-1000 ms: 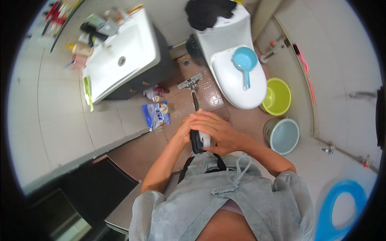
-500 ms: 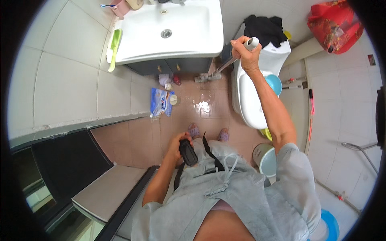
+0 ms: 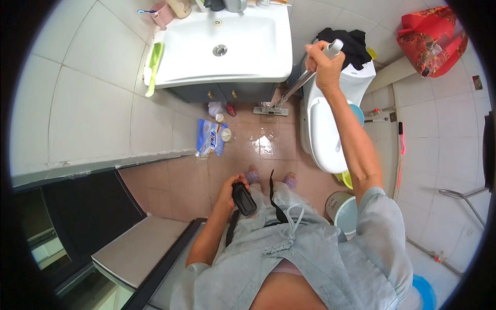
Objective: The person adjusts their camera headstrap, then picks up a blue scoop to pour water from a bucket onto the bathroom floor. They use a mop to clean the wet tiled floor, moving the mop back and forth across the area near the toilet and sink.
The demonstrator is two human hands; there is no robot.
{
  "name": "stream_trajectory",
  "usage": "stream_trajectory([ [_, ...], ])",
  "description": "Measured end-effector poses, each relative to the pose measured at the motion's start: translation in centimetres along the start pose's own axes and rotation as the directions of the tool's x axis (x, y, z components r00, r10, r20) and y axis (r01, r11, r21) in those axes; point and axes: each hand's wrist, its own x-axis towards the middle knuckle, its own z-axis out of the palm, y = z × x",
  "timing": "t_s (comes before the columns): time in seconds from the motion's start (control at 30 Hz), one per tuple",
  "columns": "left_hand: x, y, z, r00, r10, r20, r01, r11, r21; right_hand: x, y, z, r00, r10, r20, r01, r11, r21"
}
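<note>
My right hand [image 3: 326,66] is closed around the upper end of a flat mop's pole [image 3: 299,82], beside the toilet. The mop's grey flat head [image 3: 270,111] lies on the wet tiles in front of the sink cabinet. My left hand [image 3: 231,190] is wrapped round a black oblong object [image 3: 244,199] with a recessed face, held low by my left thigh. I cannot tell what kind of object it is. Black straps hang at my waist.
The white sink [image 3: 232,49] and dark cabinet stand ahead. A blue-and-white bag [image 3: 210,137] lies at the left wall. To the right are the toilet [image 3: 325,134], a bucket [image 3: 343,214], a blue basin [image 3: 423,292] and a red bag [image 3: 433,41].
The mop head has come slightly nearer to me on the floor. My right hand has shifted a little right with the pole. My left hand keeps its hold, and the view has tilted slightly.
</note>
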Motion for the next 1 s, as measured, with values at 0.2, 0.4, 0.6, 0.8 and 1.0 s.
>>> stream_trajectory([
  [0.2,1.0,-0.4,2.0,0.999,-0.011,0.047,0.009,0.999,0.049,0.7,-0.3,-0.7,0.990,0.057,0.132,-0.060,0.998,0.021],
  [0.4,0.6,-1.0,2.9,0.998,0.012,0.063,-0.013,1.000,0.023,-2.5,0.5,-2.8,0.980,0.082,0.180,-0.088,0.996,0.027],
  [0.6,0.6,-1.2,2.6,0.999,-0.020,0.025,0.020,1.000,-0.012,-2.1,-3.2,-2.9,0.991,0.008,0.136,-0.017,0.998,0.068],
  [0.8,-0.4,-1.1,3.0,1.000,0.007,0.025,-0.008,1.000,0.027,-6.3,-0.2,-5.5,0.979,0.079,0.187,-0.086,0.996,0.030],
  [1.0,-0.4,-1.2,2.4,0.992,-0.018,0.122,0.013,0.999,0.041,-8.4,-0.2,-7.7,0.971,0.092,0.220,-0.112,0.990,0.080],
])
